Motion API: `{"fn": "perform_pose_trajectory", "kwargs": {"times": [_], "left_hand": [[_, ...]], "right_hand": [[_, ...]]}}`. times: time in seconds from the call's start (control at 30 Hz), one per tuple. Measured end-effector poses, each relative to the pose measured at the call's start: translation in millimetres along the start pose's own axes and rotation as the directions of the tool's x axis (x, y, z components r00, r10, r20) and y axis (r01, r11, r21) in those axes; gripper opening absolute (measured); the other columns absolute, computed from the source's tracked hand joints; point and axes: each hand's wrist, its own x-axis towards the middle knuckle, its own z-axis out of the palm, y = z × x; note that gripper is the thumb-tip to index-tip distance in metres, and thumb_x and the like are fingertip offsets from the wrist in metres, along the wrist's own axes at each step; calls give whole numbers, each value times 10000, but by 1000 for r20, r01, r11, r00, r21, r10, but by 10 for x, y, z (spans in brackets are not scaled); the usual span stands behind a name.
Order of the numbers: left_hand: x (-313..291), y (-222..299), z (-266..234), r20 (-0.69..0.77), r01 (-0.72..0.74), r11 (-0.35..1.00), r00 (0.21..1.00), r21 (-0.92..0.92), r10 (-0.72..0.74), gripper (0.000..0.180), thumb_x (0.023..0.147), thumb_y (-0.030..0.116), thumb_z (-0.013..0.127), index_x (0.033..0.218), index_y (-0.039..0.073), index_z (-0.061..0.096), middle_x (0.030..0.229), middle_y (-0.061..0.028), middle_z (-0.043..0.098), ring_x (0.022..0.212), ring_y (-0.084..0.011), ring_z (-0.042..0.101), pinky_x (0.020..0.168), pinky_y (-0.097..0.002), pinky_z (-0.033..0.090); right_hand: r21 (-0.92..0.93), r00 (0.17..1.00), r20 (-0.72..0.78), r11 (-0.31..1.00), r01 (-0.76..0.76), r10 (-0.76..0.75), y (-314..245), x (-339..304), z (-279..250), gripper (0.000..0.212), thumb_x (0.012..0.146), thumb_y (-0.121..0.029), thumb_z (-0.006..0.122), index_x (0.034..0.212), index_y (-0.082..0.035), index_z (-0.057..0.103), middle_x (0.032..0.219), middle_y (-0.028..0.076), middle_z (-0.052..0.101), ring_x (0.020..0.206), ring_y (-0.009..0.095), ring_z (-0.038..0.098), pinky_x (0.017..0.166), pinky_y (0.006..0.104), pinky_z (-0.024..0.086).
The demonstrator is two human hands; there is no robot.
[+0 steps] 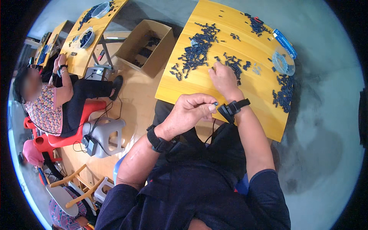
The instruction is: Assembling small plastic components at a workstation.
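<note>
My left hand is over the near edge of the yellow wooden table, pinching a small black cylindrical part between thumb and forefinger. Farther forward, my right hand reaches to a loose cluster of black parts, its fingers curled together; whatever is between them is hidden. A larger heap of similar black parts spreads to its left. Small silver pieces lie to its right. A clear plastic tub of silver pieces stands by the right edge, above another black heap.
Beside the tub lies a blue-and-white box. One more black heap sits at the far edge. An open cardboard box stands left of the table. A co-worker sits farther left at another table. Cables trail around a grey stool.
</note>
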Motion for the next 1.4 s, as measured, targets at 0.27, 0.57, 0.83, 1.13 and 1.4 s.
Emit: {"fn": "perform_pose_trajectory", "kwargs": {"times": [0.27, 0.57, 0.83, 1.13, 1.4], "left_hand": [[-6, 18, -11, -34, 17, 999, 999, -40, -19, 151, 909, 85, 598, 1004, -24, 640, 840, -47, 660, 727, -96, 600, 690, -234, 502], [-1, 132, -45, -67, -66, 995, 996, -76, 61, 155, 919, 84, 575, 1034, -11, 619, 851, -63, 657, 738, -120, 615, 692, -252, 513], [-6, 140, 55, -45, -75, 995, 996, -64, 72, 158, 919, 84, 577, 1037, -14, 617, 843, -60, 653, 738, -119, 609, 694, -255, 514], [-29, 131, 79, -30, -95, 995, 995, 23, 95, 152, 911, 86, 594, 1026, -6, 632, 836, -45, 653, 732, -112, 605, 690, -249, 517], [-43, 167, 123, -30, -75, 996, 997, 39, 77, 164, 900, 84, 602, 1010, -29, 646, 812, -13, 640, 723, -57, 570, 644, -213, 488]], "right_hand": [[-157, 999, 39, 987, 20, -14, 27, 45, 113, 173, 833, -131, 530, 775, 28, 563, 751, 242, 621, 726, 412, 616, 645, 502, 486], [695, 903, 274, 581, -424, 331, -146, -200, -320, 151, 897, -124, 575, 917, 26, 579, 709, 93, 596, 589, 141, 615, 522, 271, 519], [879, 916, 255, 320, -353, 309, -471, -519, -924, 146, 918, -110, 566, 981, 20, 589, 833, 88, 606, 620, 132, 623, 530, 254, 533], [905, 973, 204, 357, -230, 109, -744, -773, -1213, 120, 906, -77, 585, 951, 27, 626, 724, 74, 634, 610, 111, 617, 561, 228, 529], [893, 985, 165, 416, -172, 53, -836, -814, -1210, 95, 902, -34, 578, 944, 33, 629, 702, 63, 640, 602, 95, 617, 565, 221, 529]]}}
